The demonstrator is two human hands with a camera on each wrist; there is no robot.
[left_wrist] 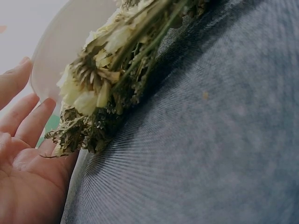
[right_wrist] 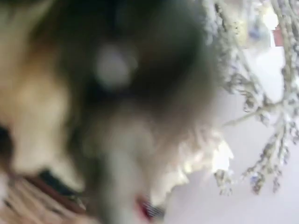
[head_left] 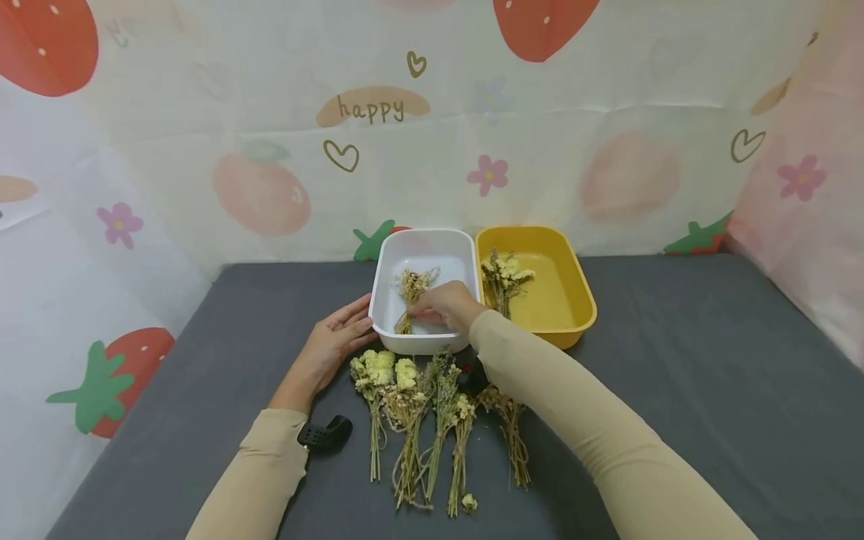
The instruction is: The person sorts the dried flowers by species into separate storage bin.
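Note:
In the head view my right hand point(head_left: 451, 304) reaches into a white tub point(head_left: 386, 296) and pinches the stems of a small bunch of dried flowers point(head_left: 415, 283). The fingers of my left hand point(head_left: 334, 341) are extended, their tips against the tub's left side. In the left wrist view, that hand point(left_wrist: 28, 172) is beside the tub's pale wall point(left_wrist: 51, 51), close to a bunch with yellow blooms point(left_wrist: 86, 98). Blurred plant matter fills much of the right wrist view, which hides the right fingers; grey-green sprigs point(right_wrist: 275, 140) stand out at its right.
A yellow tub point(head_left: 560, 300) adjoins the white one and holds another dried bunch point(head_left: 502, 277). Several tied bunches point(head_left: 408, 427) lie in a row before the tubs on the grey cloth point(head_left: 223, 405). A loose flower head point(head_left: 469, 502) is near the front. Behind hangs a printed curtain point(head_left: 418, 187).

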